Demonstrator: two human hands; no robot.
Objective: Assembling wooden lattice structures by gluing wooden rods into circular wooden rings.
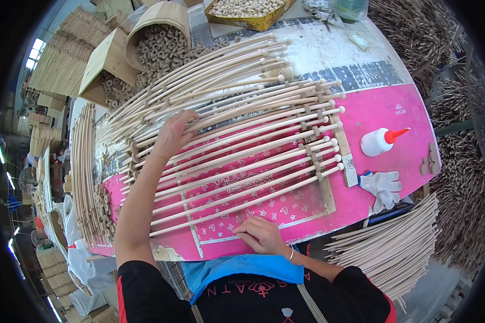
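Long pale wooden rods (248, 201) lie side by side across a pink patterned sheet (372, 116), with round ball knobs (340, 166) at their right ends. Small brown wooden rings (317, 164) sit around the rods near those knobs. My left hand (175, 133) reaches over the left half of the row, its bent fingers closed at a wooden rod; the fingertips are partly hidden. Close to the table's near edge, my right hand (261, 235) rests with curled fingers just below the nearest rod, and nothing shows in it.
A white glue bottle (374, 143) with a red nozzle lies on the right, above a white glove (382, 185). Tipped wooden bins (159, 15) spill rings at the far left. A yellow tray (261, 22) holds pale beads. Rod bundles (393, 242) stand beside the table.
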